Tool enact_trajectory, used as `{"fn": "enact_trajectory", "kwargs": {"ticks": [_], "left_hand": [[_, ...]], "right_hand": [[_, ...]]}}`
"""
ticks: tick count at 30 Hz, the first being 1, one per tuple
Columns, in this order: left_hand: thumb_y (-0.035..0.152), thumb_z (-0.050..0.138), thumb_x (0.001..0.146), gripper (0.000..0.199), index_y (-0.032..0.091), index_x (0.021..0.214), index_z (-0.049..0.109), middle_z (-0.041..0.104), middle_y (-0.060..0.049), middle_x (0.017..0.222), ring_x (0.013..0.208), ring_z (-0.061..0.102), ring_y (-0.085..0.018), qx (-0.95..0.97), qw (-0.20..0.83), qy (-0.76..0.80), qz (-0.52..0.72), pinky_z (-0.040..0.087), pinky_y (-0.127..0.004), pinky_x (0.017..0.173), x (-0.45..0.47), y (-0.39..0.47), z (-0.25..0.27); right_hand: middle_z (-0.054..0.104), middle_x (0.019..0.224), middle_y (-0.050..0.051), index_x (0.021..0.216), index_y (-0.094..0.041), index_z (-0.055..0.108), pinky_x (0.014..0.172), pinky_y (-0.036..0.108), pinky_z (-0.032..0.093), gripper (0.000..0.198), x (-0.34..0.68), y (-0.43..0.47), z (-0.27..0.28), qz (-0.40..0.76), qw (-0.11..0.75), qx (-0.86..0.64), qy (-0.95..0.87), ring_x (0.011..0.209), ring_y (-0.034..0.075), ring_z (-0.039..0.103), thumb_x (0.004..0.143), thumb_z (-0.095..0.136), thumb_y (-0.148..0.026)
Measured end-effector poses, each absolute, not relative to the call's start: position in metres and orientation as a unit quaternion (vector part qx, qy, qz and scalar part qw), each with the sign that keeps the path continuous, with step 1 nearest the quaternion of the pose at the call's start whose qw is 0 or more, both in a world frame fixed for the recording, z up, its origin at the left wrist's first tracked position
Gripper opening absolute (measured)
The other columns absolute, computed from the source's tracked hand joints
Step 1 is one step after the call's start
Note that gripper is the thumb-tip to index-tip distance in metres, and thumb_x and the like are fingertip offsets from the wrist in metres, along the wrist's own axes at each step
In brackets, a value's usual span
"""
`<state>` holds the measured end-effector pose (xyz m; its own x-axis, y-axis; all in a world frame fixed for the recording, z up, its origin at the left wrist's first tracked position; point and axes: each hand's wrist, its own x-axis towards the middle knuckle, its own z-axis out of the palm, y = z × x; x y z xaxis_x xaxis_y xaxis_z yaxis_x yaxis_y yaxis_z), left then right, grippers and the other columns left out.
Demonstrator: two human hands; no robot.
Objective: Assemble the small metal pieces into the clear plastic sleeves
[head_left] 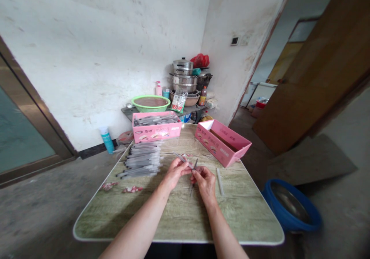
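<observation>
My left hand [175, 172] is closed on a slim translucent pen [180, 157], tilted up to the left. My right hand [206, 181] pinches at the pen's near end, and the two hands almost meet over the table. Several thin dark sticks, perhaps refills [191, 189], stick out under the right hand's fingers; their exact kind is unclear. To the left lies a stack of translucent pens [144, 159] with dark ends. Right of my right hand, one pale tube [220, 182] rests alone on the tabletop [173, 220].
A pink box [156, 133] full of pens stands at the table's back left. Another pink box [221, 145] sits angled at the back right, its visible inside bare. Behind are a green-rimmed basin [150, 104] and stacked pots [185, 82]. A blue tub [291, 205] stands right.
</observation>
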<state>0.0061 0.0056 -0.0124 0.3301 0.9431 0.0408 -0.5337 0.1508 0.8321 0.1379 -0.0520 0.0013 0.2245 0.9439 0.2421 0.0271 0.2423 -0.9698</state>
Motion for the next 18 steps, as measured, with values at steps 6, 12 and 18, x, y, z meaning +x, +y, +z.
{"fn": "enact_trajectory", "kwargs": {"ticks": [6,12,18], "left_hand": [[0.04,0.077,0.07,0.04,0.015,0.094,0.057,0.069,-0.007,0.086,0.079,0.068,-0.02,0.412,0.698,0.284,0.512,0.054,-0.036,0.077,0.0052,0.0049,-0.008],[0.04,0.077,0.07,0.04,0.015,0.094,0.056,0.068,-0.005,0.085,0.078,0.067,-0.019,0.428,0.688,0.295,0.506,0.054,-0.036,0.077,0.0035,0.0033,-0.0047],[0.04,0.078,0.069,0.042,0.015,0.095,0.056,0.068,-0.005,0.087,0.079,0.068,-0.02,0.431,0.686,0.298,0.506,0.055,-0.035,0.076,0.0035,0.0026,-0.0042]], "right_hand": [[0.061,0.058,-0.002,0.076,-0.017,0.059,0.047,0.023,0.046,0.021,0.1377,-0.0526,0.0024,0.371,0.617,-0.486,-0.496,0.048,0.013,0.057,0.079,0.065,-0.037],[0.06,0.057,-0.003,0.075,-0.017,0.058,0.048,0.022,0.045,0.017,0.1362,-0.0518,-0.0003,0.372,0.624,-0.485,-0.487,0.048,0.012,0.057,0.079,0.064,-0.033],[0.06,0.058,-0.003,0.075,-0.018,0.058,0.048,0.022,0.046,0.017,0.135,-0.0505,-0.0004,0.384,0.634,-0.479,-0.47,0.048,0.012,0.057,0.077,0.065,-0.033]]}}
